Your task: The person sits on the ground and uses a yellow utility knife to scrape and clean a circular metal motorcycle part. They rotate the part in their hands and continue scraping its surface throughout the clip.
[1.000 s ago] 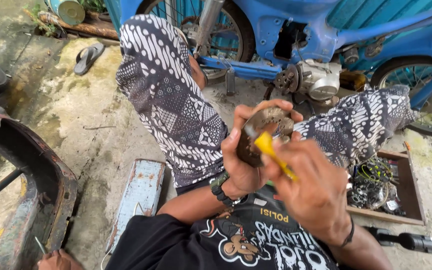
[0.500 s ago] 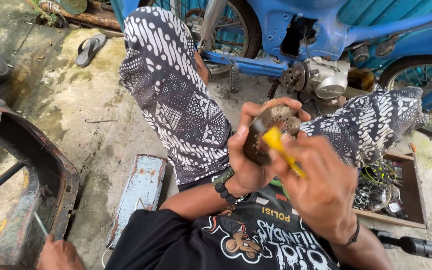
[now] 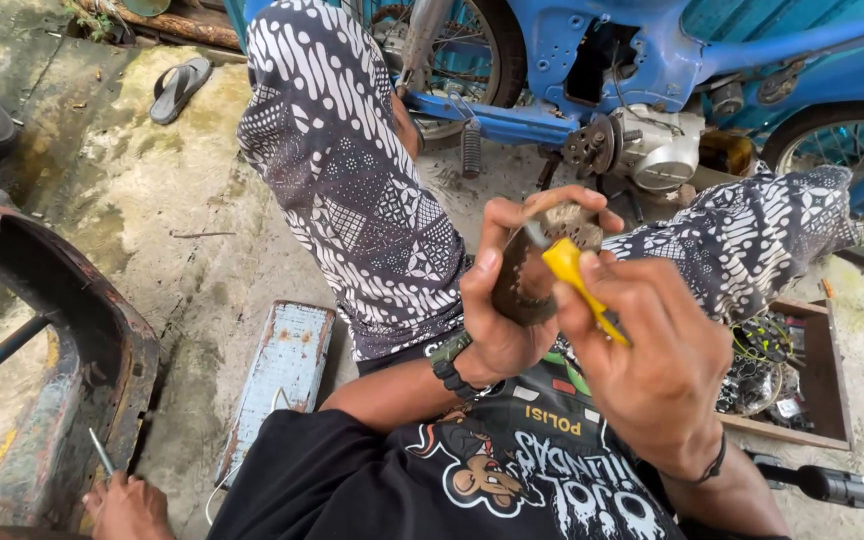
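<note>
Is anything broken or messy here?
Yes. The round metal part in the left hand looks rusty and grimy; the right hand works on it with a yellow tool. The blue motorbike behind has its engine uncovered. One sandal lies alone.

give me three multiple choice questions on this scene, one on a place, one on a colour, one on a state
1. Where is the wooden tray of parts?
A. on the ground at the right
B. on the motorbike seat
C. at the far left

2. What colour is the tool handle in the right hand?
A. red
B. yellow
C. green

3. How is the round metal part held?
A. lying on the ground
B. gripped in the left hand
C. hanging from the motorbike

A: the wooden tray sits on the ground right of the knee.
B: the right hand holds a yellow tool.
B: the left hand wraps the round metal part.
</note>
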